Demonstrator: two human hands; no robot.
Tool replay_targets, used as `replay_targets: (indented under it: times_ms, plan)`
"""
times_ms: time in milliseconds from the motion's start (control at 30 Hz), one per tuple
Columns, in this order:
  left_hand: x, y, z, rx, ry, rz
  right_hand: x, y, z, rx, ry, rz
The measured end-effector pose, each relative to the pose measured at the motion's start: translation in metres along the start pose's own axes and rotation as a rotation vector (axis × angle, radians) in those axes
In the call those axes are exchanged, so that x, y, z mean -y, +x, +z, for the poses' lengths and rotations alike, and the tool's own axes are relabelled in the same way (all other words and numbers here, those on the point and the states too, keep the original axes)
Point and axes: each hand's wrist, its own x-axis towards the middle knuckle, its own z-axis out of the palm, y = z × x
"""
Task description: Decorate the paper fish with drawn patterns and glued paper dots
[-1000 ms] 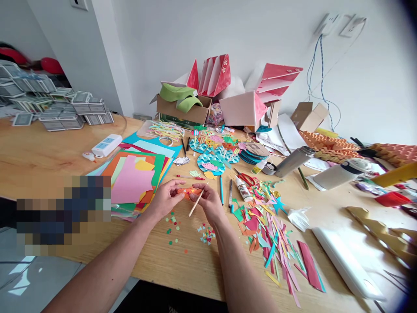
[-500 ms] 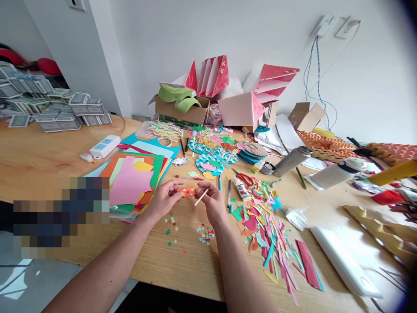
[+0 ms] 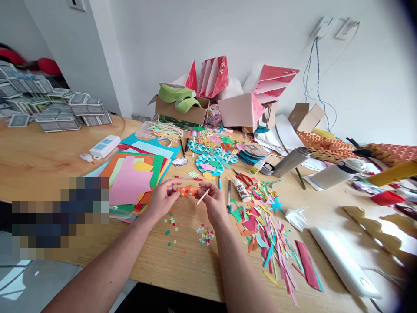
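**Left hand** (image 3: 163, 199): fingers closed narrowly on the left end of an orange paper strip (image 3: 188, 191) with small coloured triangles on it.

**Right hand** (image 3: 211, 202): fingers gripped a thin wooden stick (image 3: 203, 196) at the strip's right end.

**Position:** the strip lay between the hands, held above the wooden worktop (image 3: 153, 265).

**Open room:** bare wood lay below the hands, running toward the worktop's near edge, broken only by paper confetti dots (image 3: 171, 230) and a small heap of paper triangles (image 3: 206, 235).

**Surroundings:** a stack of coloured paper sheets (image 3: 130, 182) lay just beside the left hand. Right of the right hand stood a black-capped marker (image 3: 229, 193) and a glue bottle (image 3: 241, 189), then red-handled scissors (image 3: 243, 179) and a wide spread of cut paper scraps (image 3: 267, 234). Ahead lay blue wave-patterned paper discs (image 3: 210, 164). Farther right stood a steel vacuum flask (image 3: 291, 161).

**Change from the earlier frame:** the stick sat more level, with less of it showing below the fingers, and more of the strip showed between the hands.
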Motion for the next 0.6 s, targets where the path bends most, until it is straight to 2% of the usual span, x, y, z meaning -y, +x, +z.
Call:
replay_targets:
  times_ms: [233, 400, 600]
  plan:
    - [-0.002, 0.001, 0.001, 0.002, -0.036, -0.025, 0.005, 0.000, 0.002, -0.040, -0.012, -0.004]
    - [-0.002, 0.002, 0.000, -0.066, -0.086, -0.052, 0.017, 0.003, -0.005, -0.123, 0.006, -0.027]
    - [-0.002, 0.001, -0.001, -0.120, -0.192, -0.060, 0.039, 0.025, -0.019, -0.252, -0.140, -0.131]
